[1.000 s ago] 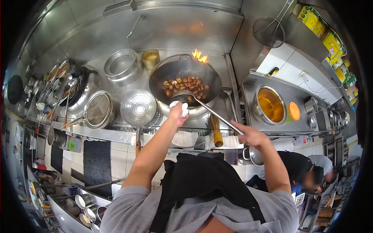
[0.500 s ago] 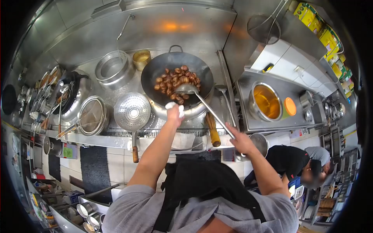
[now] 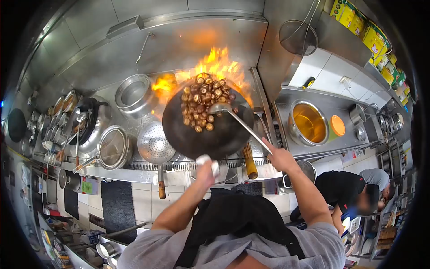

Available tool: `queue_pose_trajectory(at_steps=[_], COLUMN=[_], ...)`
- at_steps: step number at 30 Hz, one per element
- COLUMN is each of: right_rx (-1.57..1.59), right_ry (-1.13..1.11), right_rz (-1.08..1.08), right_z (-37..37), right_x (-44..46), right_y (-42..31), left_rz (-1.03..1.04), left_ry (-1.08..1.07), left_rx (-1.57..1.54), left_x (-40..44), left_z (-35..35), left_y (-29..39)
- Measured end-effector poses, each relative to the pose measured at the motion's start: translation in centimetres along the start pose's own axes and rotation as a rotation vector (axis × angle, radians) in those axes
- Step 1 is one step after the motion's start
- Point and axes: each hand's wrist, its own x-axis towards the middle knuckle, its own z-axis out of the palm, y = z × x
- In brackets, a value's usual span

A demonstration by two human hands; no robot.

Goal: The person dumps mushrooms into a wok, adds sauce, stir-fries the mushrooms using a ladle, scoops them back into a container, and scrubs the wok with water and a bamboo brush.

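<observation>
My left hand [image 3: 207,174] is closed over a white cloth [image 3: 208,164] at the near rim of a black wok [image 3: 197,142]; the wok's handle there is hidden. Several brown mushroom caps [image 3: 204,101] are bunched toward the wok's far side, some seemingly in the air. In my right hand [image 3: 283,160] is the long handle of a metal ladle [image 3: 220,108], its bowl among the mushrooms. Tall orange flames [image 3: 217,62] rise behind and beside the wok.
Left of the wok are a perforated strainer [image 3: 155,142], a mesh sieve [image 3: 113,149] and metal pots [image 3: 133,92]. A bamboo brush [image 3: 250,167] lies at the front edge. To the right stands a pot of amber liquid [image 3: 308,124]. Two people bend at the lower right [image 3: 338,190].
The wok has come toward me with my left hand, its near side lower in view. The mushrooms have shifted toward the far side, and large flames have appeared.
</observation>
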Motion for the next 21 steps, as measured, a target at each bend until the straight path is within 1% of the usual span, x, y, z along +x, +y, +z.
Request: queue_pose_trajectory(at_steps=[2,3,4,6,7,8,9,10,11,12,14,15,16,17,18,20,21], right_rx=[-0.051,-0.036,-0.006,0.109,0.187,0.174,0.283,0.447,0.593,0.595,0.883,0.886,0.682,0.296,0.288,-0.015,-0.011], right_ry=[-0.006,0.032,0.004,0.002,0.052,0.059,0.111,-0.071,-0.235,-0.247,-0.42,-0.439,-0.348,0.146,0.144,-0.009,-0.005], right_rz=[-0.011,-0.023,-0.025,-0.08,-0.145,-0.142,-0.277,-0.193,-0.079,-0.081,-0.007,-0.057,-0.125,-0.561,-0.56,-0.173,-0.175], right_z=[0.4,1.1,0.9,1.3,1.4,1.1,1.0,-1.2,-3.4,-3.6,-2.5,-1.1,-0.4,3.9,3.8,3.1,2.8], right_x=[-1.4,-1.8,-2.2,-2.9,-3.4,-4.1,-4.8,-6.0,-7.3,-6.6,-6.1,-4.7,-3.3,-0.4,-0.2,1.2,1.0], right_y=[0.8,1.3,1.2,2.4,3.0,4.3,5.5,4.7,3.8,4.0,4.9,5.1,4.2,5.8,5.1,1.6,0.9], left_rz=[0.002,-0.05,-0.049,-0.064,-0.072,-0.075,-0.066,-0.13,-0.096,-0.066,-0.007,-0.012,0.002,0.04,0.085,0.13,0.101], left_ry=[-0.188,-0.059,-0.131,-0.195,-0.189,-0.163,-0.146,-0.126,-0.112,-0.089,-0.135,-0.156,-0.128,-0.143,-0.16,-0.195,-0.178], left_rx=[0.053,-0.009,-0.15,-0.064,-0.067,-0.043,-0.012,0.04,-0.002,-0.04,-0.034,0.032,0.1,0.107,0.108,0.107,0.107], left_x=[-2.0,-1.4,0.6,3.6,2.2,0.8,-0.6,-2.3,-2.8,-2.9,2.9,5.1,6.6,7.6,8.0,6.0,4.6], left_z=[-0.9,-0.6,-0.2,1.4,1.1,1.5,2.6,2.8,3.4,3.8,3.1,3.3,3.2,2.1,1.3,-1.8,-3.5], left_y=[-0.2,0.4,1.4,4.3,4.1,4.1,5.0,5.1,5.4,5.5,5.2,5.6,5.5,4.3,3.2,-0.2,-1.8])
